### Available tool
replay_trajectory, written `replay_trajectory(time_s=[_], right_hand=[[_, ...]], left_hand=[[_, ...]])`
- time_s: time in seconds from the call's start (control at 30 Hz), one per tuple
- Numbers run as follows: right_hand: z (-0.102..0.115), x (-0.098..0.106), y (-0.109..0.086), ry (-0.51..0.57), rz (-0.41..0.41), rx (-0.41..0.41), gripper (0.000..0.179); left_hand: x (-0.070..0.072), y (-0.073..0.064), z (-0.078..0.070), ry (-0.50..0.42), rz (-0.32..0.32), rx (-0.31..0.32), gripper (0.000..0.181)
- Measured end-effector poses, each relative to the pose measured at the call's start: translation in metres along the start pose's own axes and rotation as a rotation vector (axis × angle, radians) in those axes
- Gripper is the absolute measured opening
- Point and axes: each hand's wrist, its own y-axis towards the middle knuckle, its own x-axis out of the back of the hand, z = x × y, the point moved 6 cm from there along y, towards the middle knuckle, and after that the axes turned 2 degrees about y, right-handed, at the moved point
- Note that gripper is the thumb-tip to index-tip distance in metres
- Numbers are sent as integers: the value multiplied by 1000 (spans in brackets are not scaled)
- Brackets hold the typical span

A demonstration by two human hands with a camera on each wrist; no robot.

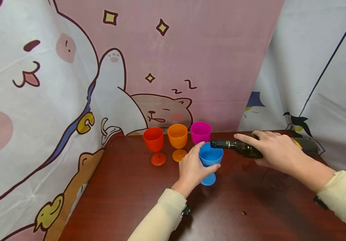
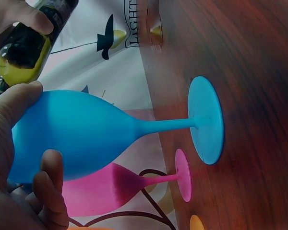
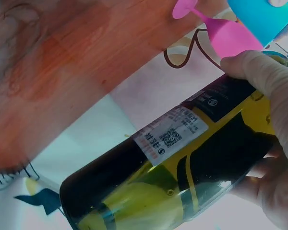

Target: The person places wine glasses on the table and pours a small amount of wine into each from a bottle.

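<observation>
My left hand (image 1: 191,167) holds a blue plastic goblet (image 1: 210,156) by its bowl, thumb on one side and fingers on the other. In the left wrist view the stem and round foot of the blue goblet (image 2: 86,129) show below the hand. My right hand (image 1: 276,149) grips a dark glass wine bottle (image 1: 245,149) around its body. The bottle lies nearly level, its mouth at the rim of the blue goblet. A label with a square code is visible on the bottle (image 3: 170,136) in the right wrist view. No stream of liquid can be made out.
Behind the blue goblet stand a red goblet (image 1: 154,140), an orange goblet (image 1: 177,137) and a magenta goblet (image 1: 200,130) on the dark red-brown table (image 1: 124,201). A small dark speck (image 1: 244,213) lies near the front. Printed cloth (image 1: 215,60) hangs behind the table.
</observation>
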Motion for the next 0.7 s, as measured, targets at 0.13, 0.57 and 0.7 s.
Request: replay_trajectory(time_s=[0.13, 0.57, 0.7], right_hand=[[0, 2, 3, -50, 43, 15, 107], [-2, 11, 8, -160, 96, 26, 104], [-3, 12, 8, -164, 92, 46, 103]], left_hand=[[-1, 0, 0, -1, 4, -4, 92], [0, 0, 2, -7, 4, -8, 91], [1, -1, 2, -9, 1, -11, 91]])
